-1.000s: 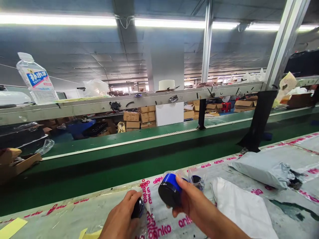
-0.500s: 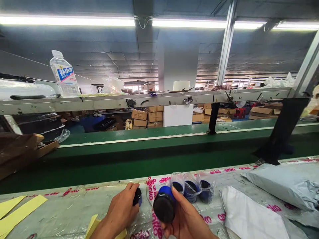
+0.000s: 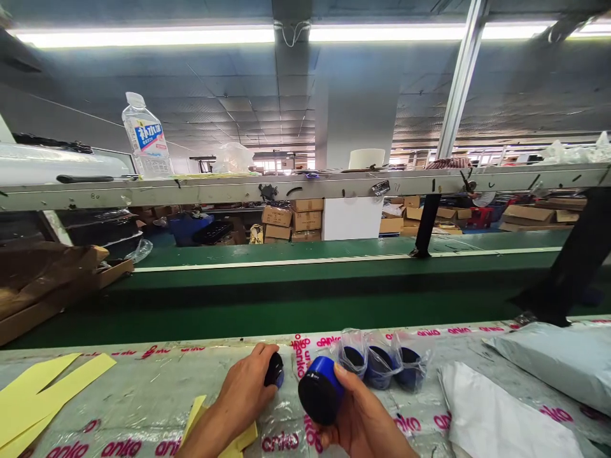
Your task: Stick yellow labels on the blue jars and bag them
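My right hand (image 3: 365, 413) is wrapped round a small blue cylinder with a black end (image 3: 321, 391). Its black end faces me, and small white markings show near the rim. Further left, my left hand (image 3: 243, 385) curls round a second, smaller-looking black and blue round piece (image 3: 273, 370), mostly hidden by the fingers. Just behind my right hand, several similar blue cylinders with dark ends (image 3: 380, 367) stand in a row in clear plastic bags. Under my left forearm lies yellow paper (image 3: 245, 439).
Plastic with pink lettering covers the worktop (image 3: 157, 381). Yellow strips (image 3: 57, 394) lie at left, a white bag (image 3: 501, 413) and a grey bag (image 3: 558, 362) at right. Behind runs a green conveyor belt (image 3: 267, 305), below a metal rail (image 3: 214, 191) carrying a bottle (image 3: 147, 140).
The view has swung slightly left, so the scene sits further right. The cylinder in my right hand has turned a little, bringing its white markings into sight. Both hands keep their hold.
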The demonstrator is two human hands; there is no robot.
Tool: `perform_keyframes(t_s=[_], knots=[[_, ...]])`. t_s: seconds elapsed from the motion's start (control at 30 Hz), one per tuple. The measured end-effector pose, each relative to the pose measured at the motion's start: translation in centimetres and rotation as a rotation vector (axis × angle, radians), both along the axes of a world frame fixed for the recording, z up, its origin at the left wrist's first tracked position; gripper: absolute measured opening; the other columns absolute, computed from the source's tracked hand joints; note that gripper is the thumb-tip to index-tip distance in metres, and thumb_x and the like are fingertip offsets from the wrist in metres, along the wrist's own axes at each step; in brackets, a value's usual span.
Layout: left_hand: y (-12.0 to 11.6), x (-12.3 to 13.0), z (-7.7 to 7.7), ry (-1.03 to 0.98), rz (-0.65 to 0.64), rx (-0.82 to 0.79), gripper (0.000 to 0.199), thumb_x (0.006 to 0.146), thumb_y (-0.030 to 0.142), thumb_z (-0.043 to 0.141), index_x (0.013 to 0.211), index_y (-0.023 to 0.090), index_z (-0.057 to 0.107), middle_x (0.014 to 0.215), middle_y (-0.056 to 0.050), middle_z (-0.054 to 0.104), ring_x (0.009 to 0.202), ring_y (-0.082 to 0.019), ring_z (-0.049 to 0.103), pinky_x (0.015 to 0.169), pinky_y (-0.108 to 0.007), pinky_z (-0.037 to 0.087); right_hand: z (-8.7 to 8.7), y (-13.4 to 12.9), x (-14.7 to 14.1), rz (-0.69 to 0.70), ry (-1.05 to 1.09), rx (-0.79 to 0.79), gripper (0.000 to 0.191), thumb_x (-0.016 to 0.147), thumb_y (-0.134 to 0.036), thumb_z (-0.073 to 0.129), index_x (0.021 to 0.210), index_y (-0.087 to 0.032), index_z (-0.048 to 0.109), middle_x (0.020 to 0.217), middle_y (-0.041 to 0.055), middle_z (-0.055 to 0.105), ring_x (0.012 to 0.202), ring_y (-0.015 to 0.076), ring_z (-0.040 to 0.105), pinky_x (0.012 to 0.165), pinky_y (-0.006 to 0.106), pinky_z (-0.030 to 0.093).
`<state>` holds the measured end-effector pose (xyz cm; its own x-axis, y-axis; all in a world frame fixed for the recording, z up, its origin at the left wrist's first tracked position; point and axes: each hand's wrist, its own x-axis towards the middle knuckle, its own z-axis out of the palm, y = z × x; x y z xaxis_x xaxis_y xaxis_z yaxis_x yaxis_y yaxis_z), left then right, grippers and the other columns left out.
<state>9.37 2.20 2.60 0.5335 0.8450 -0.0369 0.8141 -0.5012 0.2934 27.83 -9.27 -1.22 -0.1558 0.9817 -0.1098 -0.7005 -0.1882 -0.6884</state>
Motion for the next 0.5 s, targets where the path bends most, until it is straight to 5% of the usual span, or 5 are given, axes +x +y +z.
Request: perform_keyframes(t_s=[0.13,0.23,0.5], knots=[[-0.2,-0.7,0.3,-0.046,0.011,-0.006,0.065,0.072,0.007,0.059,0.134,0.024,0.051,0.14,-0.004,0.059,0.119,-0.023,0.062,0.099,-0.033,0.046,-0.2,-0.1,-0.4,-0.053,-0.042,0.036,0.049,0.082,-0.054,0.073,0.114,-0.017,0.067,0.093,0.0062,0.07,0.072,0.0155,0.065,0.053,0.022,0.049],[-0.1,-1.3,0.5,-0.062,0.015,0.0,0.065,0.072,0.007,0.06,0.134,0.024,0.05,0.137,-0.004,0.06,0.118,-0.023,0.062,0.099,-0.034,0.046,-0.2,0.1,-0.6,-0.049,-0.087,0.058,0.074,0.068,-0.042,0.086,0.133,-0.022,0.058,0.109,0.0081,0.069,0.083,0.0203,0.067,0.062,0.029,0.055],[0.5,-2.0,0.3,-0.053,-0.013,-0.002,0.066,0.071,0.009,0.063,0.135,0.024,0.053,0.135,-0.006,0.062,0.115,-0.026,0.065,0.097,-0.038,0.049,-0.6,1.5,-1.4,-0.099,-0.213,0.063,0.081,0.055,-0.04,0.092,0.126,-0.021,0.058,0.113,0.0082,0.069,0.098,0.0255,0.067,0.077,0.034,0.054]])
